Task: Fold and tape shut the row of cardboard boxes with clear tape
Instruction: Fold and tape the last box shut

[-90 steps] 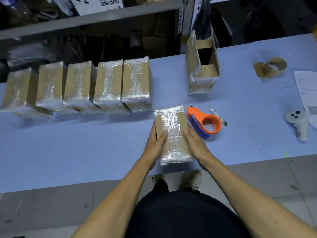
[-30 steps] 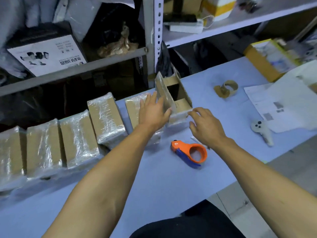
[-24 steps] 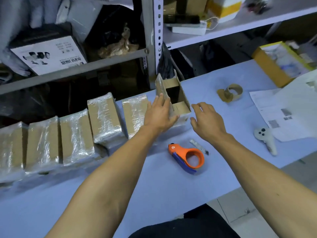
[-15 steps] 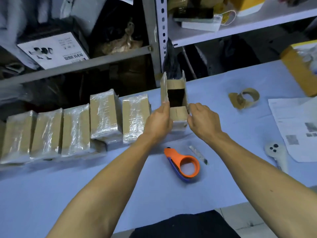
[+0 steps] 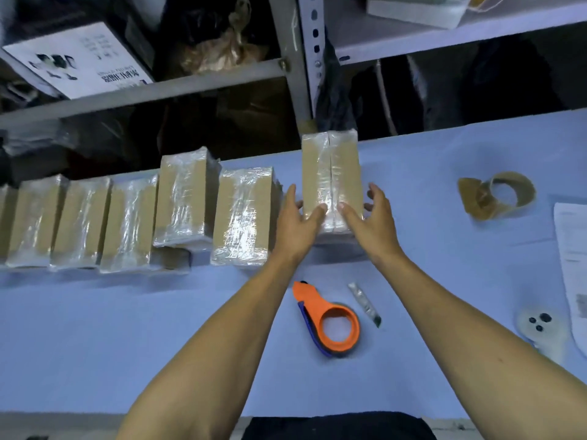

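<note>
Fingers of left hand [image 5: 297, 221] and right hand [image 5: 368, 219] clamp cardboard box [image 5: 330, 173] sides, thumbs pressing flaps.

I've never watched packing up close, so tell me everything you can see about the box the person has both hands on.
The box is a brown cardboard carton, its top flaps folded shut to meet at a centre seam, with glossy clear tape over it. It stands on the blue table, right of the row of wrapped boxes and apart from them. The left hand and right hand hold its near end, thumbs on top.
</note>
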### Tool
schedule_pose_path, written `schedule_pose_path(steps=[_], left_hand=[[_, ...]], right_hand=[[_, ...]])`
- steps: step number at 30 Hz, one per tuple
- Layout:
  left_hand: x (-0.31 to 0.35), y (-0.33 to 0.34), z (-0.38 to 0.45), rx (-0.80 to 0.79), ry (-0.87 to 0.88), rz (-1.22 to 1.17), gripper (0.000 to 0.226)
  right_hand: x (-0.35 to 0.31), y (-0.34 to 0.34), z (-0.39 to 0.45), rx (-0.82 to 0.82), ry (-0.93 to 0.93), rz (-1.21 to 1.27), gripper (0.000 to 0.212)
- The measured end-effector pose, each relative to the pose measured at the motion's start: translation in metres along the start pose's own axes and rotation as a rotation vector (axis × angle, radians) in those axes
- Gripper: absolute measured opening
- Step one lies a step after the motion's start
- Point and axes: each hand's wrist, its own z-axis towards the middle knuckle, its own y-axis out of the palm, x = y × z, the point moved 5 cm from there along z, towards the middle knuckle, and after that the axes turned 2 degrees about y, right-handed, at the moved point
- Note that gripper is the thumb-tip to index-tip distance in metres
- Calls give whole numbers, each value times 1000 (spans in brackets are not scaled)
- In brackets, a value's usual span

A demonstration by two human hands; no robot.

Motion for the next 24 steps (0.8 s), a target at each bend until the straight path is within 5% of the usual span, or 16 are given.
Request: schedule_pose_path(steps=[3,8,24], left_hand=[[-9,12,-2,-35,-33,-113,43],[-9,13,-3,-44,-71,-163,50],[12,-40,-145,-140,209,-376,36]], right_hand=[[4,11,3,-128,-1,47,62],[3,16,0,-111,50,80,60],[-30,5,-185,216,-168,103,47]])
